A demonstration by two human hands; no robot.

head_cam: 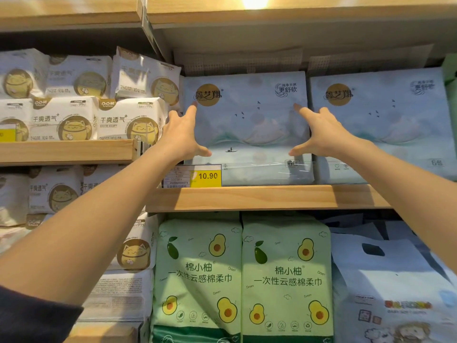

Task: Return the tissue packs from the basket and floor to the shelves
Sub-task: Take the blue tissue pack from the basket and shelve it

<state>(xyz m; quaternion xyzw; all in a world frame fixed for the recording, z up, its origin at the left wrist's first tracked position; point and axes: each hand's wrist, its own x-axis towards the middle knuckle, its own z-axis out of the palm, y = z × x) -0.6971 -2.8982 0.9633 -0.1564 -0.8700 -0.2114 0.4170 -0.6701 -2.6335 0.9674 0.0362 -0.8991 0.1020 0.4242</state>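
Observation:
A pale blue tissue pack (249, 129) with a gold round logo and a small boat print stands upright on the wooden shelf (267, 198). My left hand (183, 134) lies spread against its left edge, fingers apart. My right hand (319, 132) is spread against its right side, thumb low and fingers pointing up and left. Neither hand wraps around the pack; both palms face it. A second identical blue pack (380, 125) stands just to the right on the same shelf.
White cat-print packs (74, 117) fill the shelves at left. Two green avocado-print packs (242, 276) stand below, with a white handled bag (390, 280) at lower right. A yellow price tag (207, 176) reading 10.90 sits on the shelf front. Another shelf board runs overhead.

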